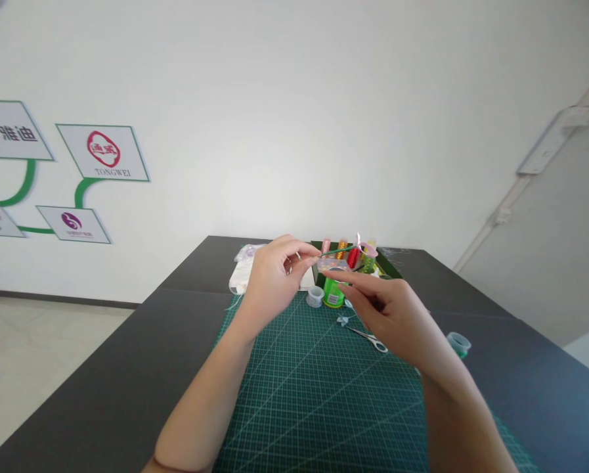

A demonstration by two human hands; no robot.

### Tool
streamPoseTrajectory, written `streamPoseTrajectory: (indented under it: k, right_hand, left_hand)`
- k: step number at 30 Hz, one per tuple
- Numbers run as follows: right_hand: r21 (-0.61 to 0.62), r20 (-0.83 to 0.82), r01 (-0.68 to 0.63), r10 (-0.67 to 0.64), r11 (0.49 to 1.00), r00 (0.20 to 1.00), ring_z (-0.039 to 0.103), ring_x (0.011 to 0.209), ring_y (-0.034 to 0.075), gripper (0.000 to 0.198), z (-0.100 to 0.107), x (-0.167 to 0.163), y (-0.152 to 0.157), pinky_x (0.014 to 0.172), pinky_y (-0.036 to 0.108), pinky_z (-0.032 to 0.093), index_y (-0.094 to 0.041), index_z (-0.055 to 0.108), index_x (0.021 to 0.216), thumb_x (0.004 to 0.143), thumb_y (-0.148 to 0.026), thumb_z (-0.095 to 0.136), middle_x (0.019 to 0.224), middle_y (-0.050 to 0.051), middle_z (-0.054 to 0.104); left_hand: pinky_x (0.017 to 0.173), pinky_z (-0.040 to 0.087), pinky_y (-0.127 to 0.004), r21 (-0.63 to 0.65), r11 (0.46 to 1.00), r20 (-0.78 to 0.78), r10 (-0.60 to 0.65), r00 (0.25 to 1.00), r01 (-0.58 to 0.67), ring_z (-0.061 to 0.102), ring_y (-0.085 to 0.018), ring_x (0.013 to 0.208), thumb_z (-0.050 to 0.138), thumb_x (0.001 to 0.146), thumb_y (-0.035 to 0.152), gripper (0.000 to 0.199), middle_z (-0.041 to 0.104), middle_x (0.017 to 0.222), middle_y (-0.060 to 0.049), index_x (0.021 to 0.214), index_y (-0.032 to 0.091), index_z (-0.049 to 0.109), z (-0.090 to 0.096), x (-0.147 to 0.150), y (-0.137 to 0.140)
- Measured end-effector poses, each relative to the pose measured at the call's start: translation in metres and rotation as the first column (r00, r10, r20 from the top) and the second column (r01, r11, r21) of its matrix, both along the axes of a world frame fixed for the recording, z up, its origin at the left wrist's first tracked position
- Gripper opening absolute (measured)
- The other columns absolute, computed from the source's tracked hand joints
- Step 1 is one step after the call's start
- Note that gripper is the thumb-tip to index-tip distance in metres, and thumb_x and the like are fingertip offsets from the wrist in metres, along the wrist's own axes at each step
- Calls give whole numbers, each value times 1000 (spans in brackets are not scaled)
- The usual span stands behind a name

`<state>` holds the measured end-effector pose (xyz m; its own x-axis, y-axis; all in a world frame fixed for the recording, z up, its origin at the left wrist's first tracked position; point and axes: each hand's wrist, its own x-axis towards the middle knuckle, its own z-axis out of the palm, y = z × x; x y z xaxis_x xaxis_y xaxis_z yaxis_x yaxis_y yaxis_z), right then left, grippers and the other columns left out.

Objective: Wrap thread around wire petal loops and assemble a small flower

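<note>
One thin green stem [337, 251] runs from the pinched thumb and forefinger of the left hand [278, 269] toward a point between 2 and 3 o'clock, taking 12 as the top of the view, its long axis nearly level and its far end slightly raised. At that far end shows a pink looped piece [370, 250]; how the two are joined is too small to tell. Of the two hands the left is nearer, gripping the stem's near end, while the right hand [390, 312] sits below the stem, which lies at about 12 to 1 o'clock from its fingertips. The left forearm comes in from 7 o'clock, with the back of the hand up and the thumb tip meeting the forefinger. The right forearm comes in from 5 o'clock, its forefinger stretched toward 10 o'clock just beside the left fingertips and its thumb underneath; whether a fine strand sits between them I cannot tell. Beneath the right hand, the scissors [377, 343] lie on the cutting mat [318, 394], at about 7 o'clock from the knuckles.
</note>
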<state>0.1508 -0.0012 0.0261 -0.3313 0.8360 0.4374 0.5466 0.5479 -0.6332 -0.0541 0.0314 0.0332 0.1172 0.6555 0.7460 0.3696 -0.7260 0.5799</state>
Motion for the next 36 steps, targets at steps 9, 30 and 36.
streamPoseTrajectory:
  k: [9,30,36]
  right_hand:
    - [-38,174,-76,82,996,981,26,48,9,41,8,2,-16,45,25,20,-16,79,123,104,-37,48,54,-5,41]
    - [-118,195,-341,359,933,913,51,52,9,33,24,35,-30,49,22,35,-21,81,116,105,-35,53,69,3,72]
    - [-88,115,-368,376,926,919,45,45,9,36,28,47,-25,44,24,31,-20,81,118,104,-38,54,59,1,63]
  left_hand:
    - [66,45,-27,107,989,-159,117,980,-101,59,-13,70,61,93,11,19,72,83,-2,88,19,77,-2,0,-2]
    - [65,43,-28,79,995,-352,87,932,-63,60,-14,69,67,93,11,16,70,80,-1,86,20,79,-8,4,3]
    - [69,45,-30,35,999,-407,13,913,1,64,-15,76,65,93,11,19,72,83,-2,85,20,78,-7,5,3]
